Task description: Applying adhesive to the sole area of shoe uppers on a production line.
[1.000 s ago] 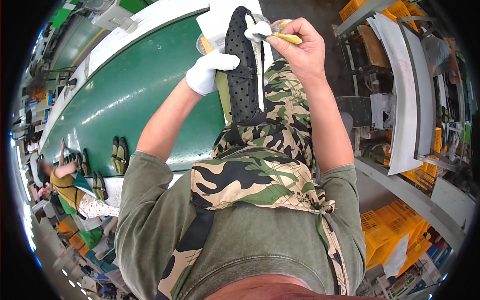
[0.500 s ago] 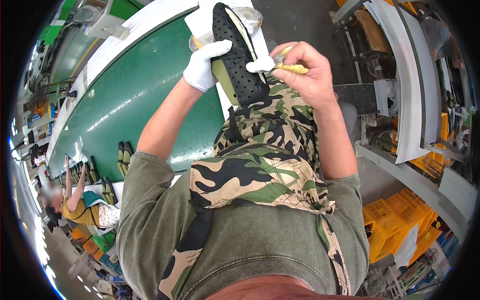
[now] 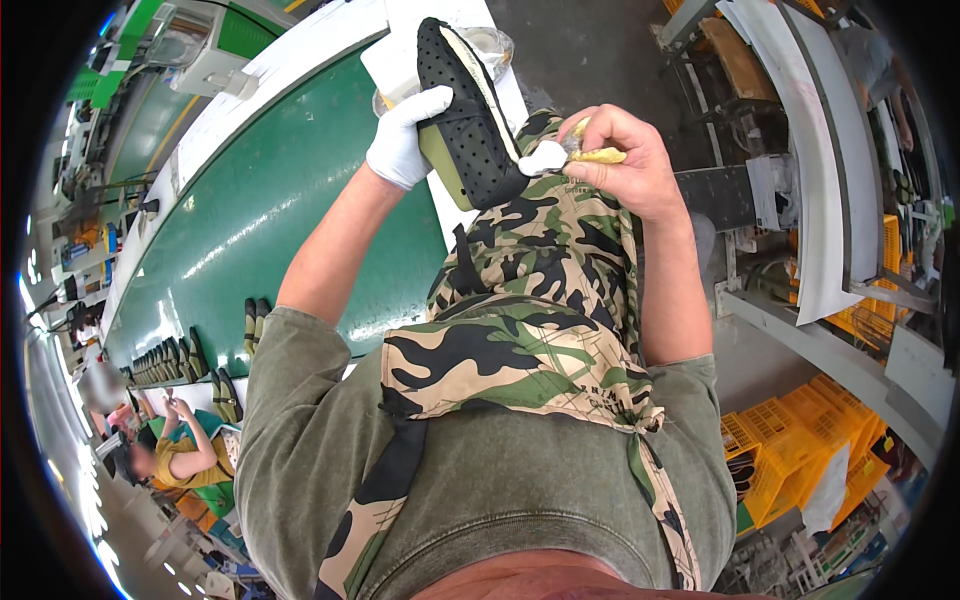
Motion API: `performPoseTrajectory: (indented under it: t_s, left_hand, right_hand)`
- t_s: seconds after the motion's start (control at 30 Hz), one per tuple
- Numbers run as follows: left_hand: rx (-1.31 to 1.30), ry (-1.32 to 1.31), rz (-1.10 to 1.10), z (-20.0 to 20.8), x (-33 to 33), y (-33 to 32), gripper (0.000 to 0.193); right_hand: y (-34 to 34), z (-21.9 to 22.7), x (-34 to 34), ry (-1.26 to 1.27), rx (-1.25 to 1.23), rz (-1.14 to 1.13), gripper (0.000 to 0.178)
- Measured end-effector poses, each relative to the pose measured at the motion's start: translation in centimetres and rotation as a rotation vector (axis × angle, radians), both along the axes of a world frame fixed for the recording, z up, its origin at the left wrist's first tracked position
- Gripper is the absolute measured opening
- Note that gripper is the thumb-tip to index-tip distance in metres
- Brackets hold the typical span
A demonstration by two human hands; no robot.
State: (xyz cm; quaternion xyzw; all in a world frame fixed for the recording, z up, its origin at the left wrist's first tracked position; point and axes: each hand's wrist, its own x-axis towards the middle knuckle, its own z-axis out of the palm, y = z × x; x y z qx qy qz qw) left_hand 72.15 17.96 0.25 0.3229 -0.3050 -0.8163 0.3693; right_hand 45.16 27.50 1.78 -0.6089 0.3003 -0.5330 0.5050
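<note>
My left hand (image 3: 408, 138), in a white glove, grips a shoe (image 3: 468, 125) with a black, dotted surface, an olive-green part and a cream strip along its right edge. The shoe stands tilted, its narrower end away from me. Bare, my right hand (image 3: 628, 165) pinches a yellow-handled brush (image 3: 598, 156) between thumb and fingers. White paste-like stuff coats the brush's head (image 3: 543, 159), which is at the cream strip near the shoe's near end. Whether the head touches the strip is hard to see.
A green-topped table (image 3: 260, 210) with a white border lies to the left, with several shoes (image 3: 170, 357) lined up at its far-left end. A co-worker (image 3: 195, 450) sits beyond them. Clear plastic bowls (image 3: 488, 48) are behind the shoe. Orange crates (image 3: 790, 440) are stacked at the right.
The brush has moved right and down, from over the shoe's dotted surface to its edge near the near end. The shoe has shifted slightly left. The co-worker's arms have come in.
</note>
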Motion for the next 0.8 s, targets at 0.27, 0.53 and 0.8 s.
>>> performPoseTrajectory:
  t_s: [0.27,0.53,0.8]
  left_hand:
    - [-0.075,-0.012,0.016,1.5,-2.2,0.7,0.052]
    - [0.232,0.156,0.23,0.9,-4.0,-1.5,0.043]
    - [0.282,0.373,0.346,1.4,-6.6,-2.9,0.051]
  right_hand:
    - [-0.3,-0.8,0.2,-0.017,0.072,-0.171,0.023]
    - [1.0,-4.1,-4.8,-0.373,0.2,-0.571,0.019]
    - [3.4,-7.6,-7.1,-0.486,0.376,-0.834,0.021]
